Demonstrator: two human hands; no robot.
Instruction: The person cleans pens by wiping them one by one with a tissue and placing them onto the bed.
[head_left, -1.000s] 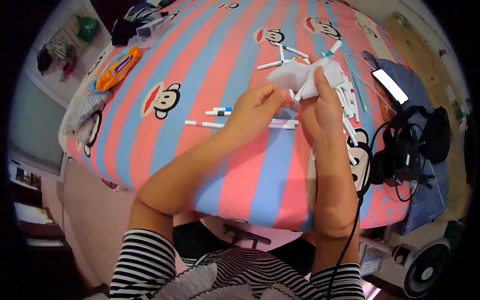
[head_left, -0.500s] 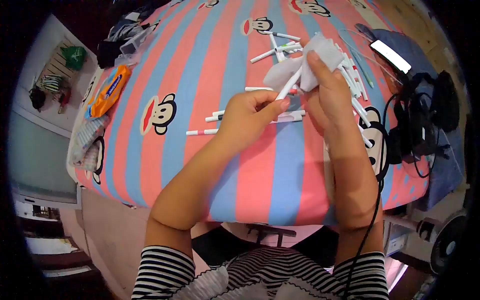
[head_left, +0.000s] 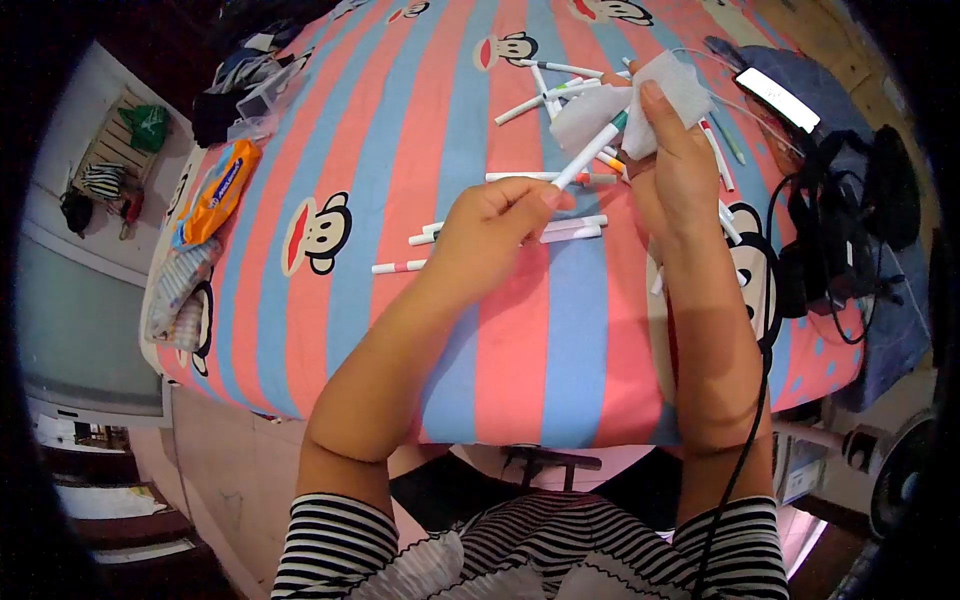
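Note:
My left hand (head_left: 500,225) pinches the lower end of a white marker (head_left: 588,157) with a green band near its upper end. My right hand (head_left: 672,160) holds a white tissue (head_left: 668,98), which is folded around the marker's upper end. Under and beside my left hand, several white markers lie in rows on the striped bedsheet (head_left: 500,380), one with a pink band (head_left: 398,267). More markers lie crossed beyond the tissue, and others are partly hidden behind my right hand, among them a red-banded one (head_left: 716,155).
An orange packet (head_left: 218,195) lies at the bed's left side, near dark clothes (head_left: 215,115). To the right are a lit phone (head_left: 778,98), a light-blue pen (head_left: 728,135), black straps with cables (head_left: 835,230) and a fan (head_left: 905,475). A black cable runs along my right arm.
The tissue has opened from around the marker, and the green band now shows. My left hand is a little lower than a second ago, with the marker still pinched. The view has shifted slightly.

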